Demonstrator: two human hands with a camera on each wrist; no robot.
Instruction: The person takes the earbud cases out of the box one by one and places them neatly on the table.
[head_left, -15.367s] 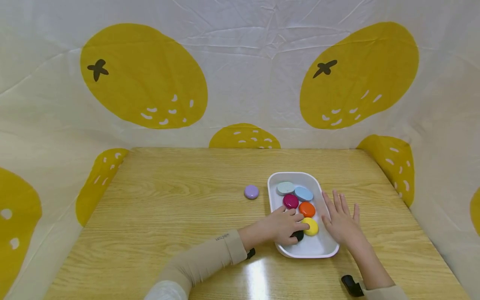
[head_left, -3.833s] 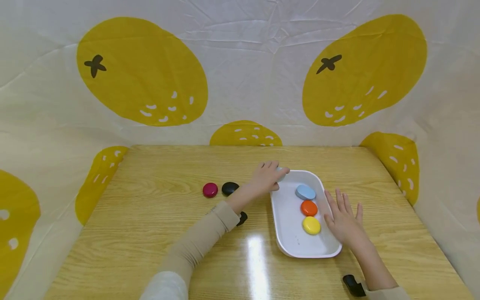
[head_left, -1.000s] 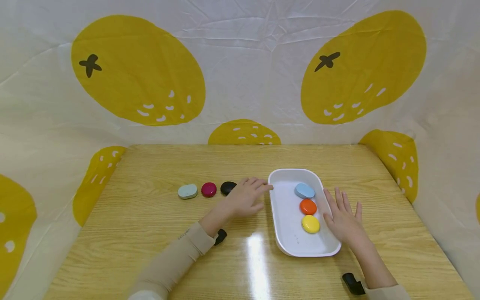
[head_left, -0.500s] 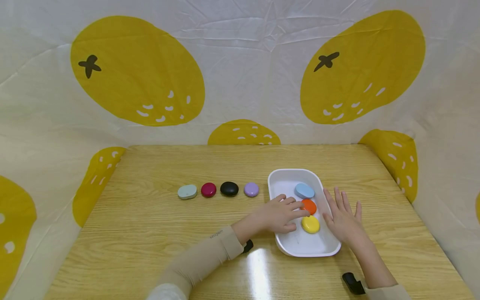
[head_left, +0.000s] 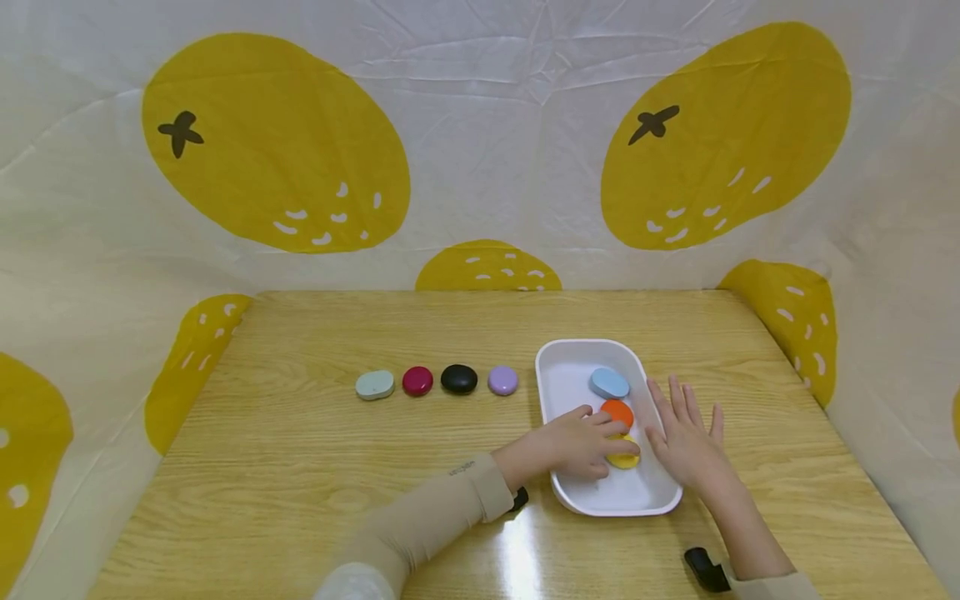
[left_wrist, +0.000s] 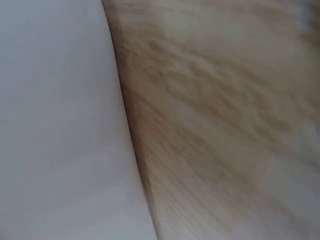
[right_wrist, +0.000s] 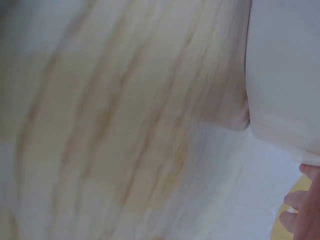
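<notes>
In the head view my left hand (head_left: 583, 443) reaches over the left rim of a white tray (head_left: 551, 483). Its fingers lie over a smooth yellow disc-shaped piece (head_left: 624, 459), partly covering it, with the thumb at the near-left side. Just beyond it is an orange round piece (head_left: 617, 411), which a fingertip overlaps. A light blue oval piece (head_left: 609, 383) lies farther back in the tray. My right hand (head_left: 686, 442) rests against the tray's right side, fingers spread. Its fingertips (right_wrist: 295, 200) show at the lower right of the right wrist view, beside the tray wall.
Left of the tray a row lies on the wooden table (head_left: 300, 467): a pale green oval piece (head_left: 375, 385), a magenta one (head_left: 417, 381), a black one (head_left: 459, 379) and a purple one (head_left: 503, 380). A fruit-print cloth (head_left: 480, 150) hangs behind.
Over the earlier frames, the black, magenta and pale green pieces went from the tray to the table row. My left hand has moved from near the row into the tray; my right hand stays.
</notes>
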